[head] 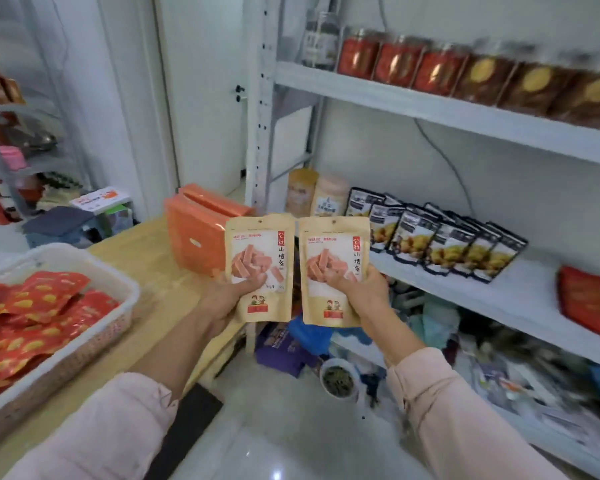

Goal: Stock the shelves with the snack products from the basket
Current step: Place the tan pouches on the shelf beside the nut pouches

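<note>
So, head view only: we hold two tan snack pouches upright, side by side, in front of the shelving. Our left hand point(234, 292) grips the left pouch point(260, 268) low on its left side, thumb across the front; our right hand point(362, 289) clamps the right pouch point(333, 271) low on its right side the same way. Both pouches hang in the air, just short of the middle shelf point(520, 299), not yet set down.

Near left, the white basket point(118, 289) on the wooden table point(160, 271) looks well filled with red packets point(39, 317), so we judge plenty is left to stock. Far side of the table stands an orange box stack point(194, 233).

On the middle shelf, a row of dark pouches point(440, 244) is already standing, with bare space to its right before a red pack point(586, 303). Jars point(440, 67) line the upper shelf. Task seems early to midway.
</note>
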